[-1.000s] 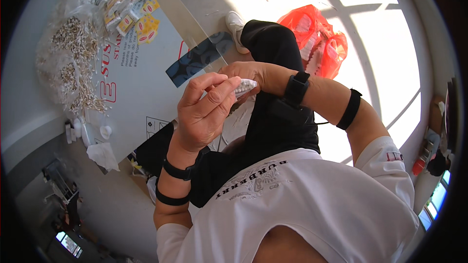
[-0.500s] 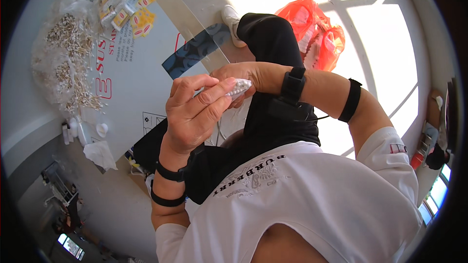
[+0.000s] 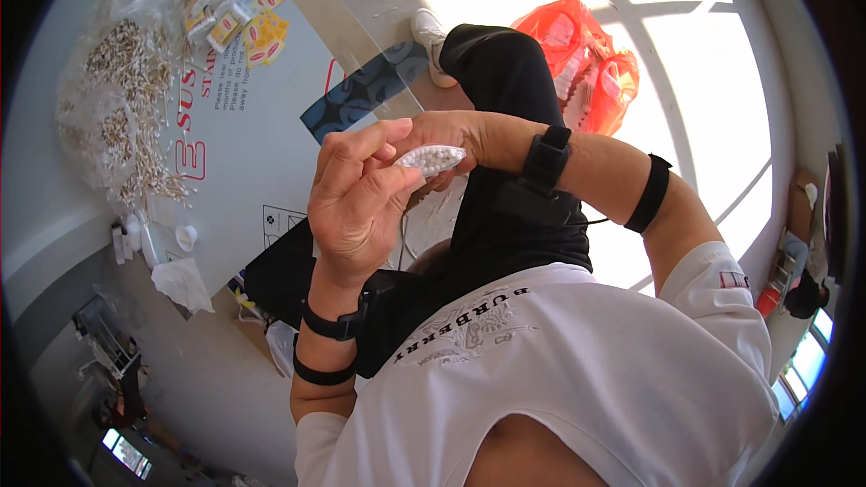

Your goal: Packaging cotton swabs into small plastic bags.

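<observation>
A: Entry, largest first. The grey sheet [image 3: 271, 117] lies beyond the hands and sits lower in the view than a second ago, so more of it shows. The heap of cotton swabs [image 3: 117, 108] is out past the left hand's knuckles, with the yellow packets [image 3: 234, 0] further off; neither is touched.

B: And the red bag [image 3: 586, 63]?

A: Beyond the right wrist, well apart from both hands. No change noted.

B: The hands themselves?

A: The left hand [image 3: 361, 203] has turned slightly; its fingers were curled closer a second ago and now stand more upright, thumb and fingertips pinching the near end of the small clear packet of white swab heads [image 3: 431, 160]. The right hand [image 3: 451, 140] is closed on the far end from behind; its fingertips are hidden, so the exact grip cannot be told.

B: Meaning?

A: My reading: the packet stays held between both hands, raised in front of the chest; only the grip was adjusted, nothing set down.
</observation>
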Motion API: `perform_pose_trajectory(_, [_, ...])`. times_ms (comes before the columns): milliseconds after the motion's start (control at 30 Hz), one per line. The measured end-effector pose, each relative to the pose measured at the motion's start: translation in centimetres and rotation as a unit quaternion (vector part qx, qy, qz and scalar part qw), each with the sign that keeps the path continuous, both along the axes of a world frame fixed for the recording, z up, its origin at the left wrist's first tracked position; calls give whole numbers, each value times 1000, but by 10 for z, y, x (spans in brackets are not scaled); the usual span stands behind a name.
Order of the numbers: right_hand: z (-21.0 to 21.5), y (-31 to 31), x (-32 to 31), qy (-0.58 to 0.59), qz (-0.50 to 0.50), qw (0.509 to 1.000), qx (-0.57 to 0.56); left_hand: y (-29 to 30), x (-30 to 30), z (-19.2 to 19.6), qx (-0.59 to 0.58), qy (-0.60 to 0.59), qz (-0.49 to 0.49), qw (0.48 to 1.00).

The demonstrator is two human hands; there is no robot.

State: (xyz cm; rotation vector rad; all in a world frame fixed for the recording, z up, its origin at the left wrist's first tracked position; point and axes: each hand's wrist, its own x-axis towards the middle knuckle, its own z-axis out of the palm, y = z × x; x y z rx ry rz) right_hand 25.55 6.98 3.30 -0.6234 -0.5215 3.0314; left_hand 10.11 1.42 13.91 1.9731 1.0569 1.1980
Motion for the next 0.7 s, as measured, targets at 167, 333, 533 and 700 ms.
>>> perform_pose_trajectory(167, [-6, -4, -1, 88, 22, 996, -25, 1, -10, 2, 141, 101, -43, 984])
perform_pose_trajectory(333, [-8, 0, -5, 66, 26, 997, -20, 0, -12, 5, 137, 135, -43, 980])
perform_pose_trajectory(533, [-14, -2, -2, 22, 21, 999, -46, 9, -9, 2, 94, 88, -44, 991])
perform_pose_trajectory(700, [-4, 4, -5, 54, -6, 998, 28, 10, -11, -9, 105, 65, -49, 991])
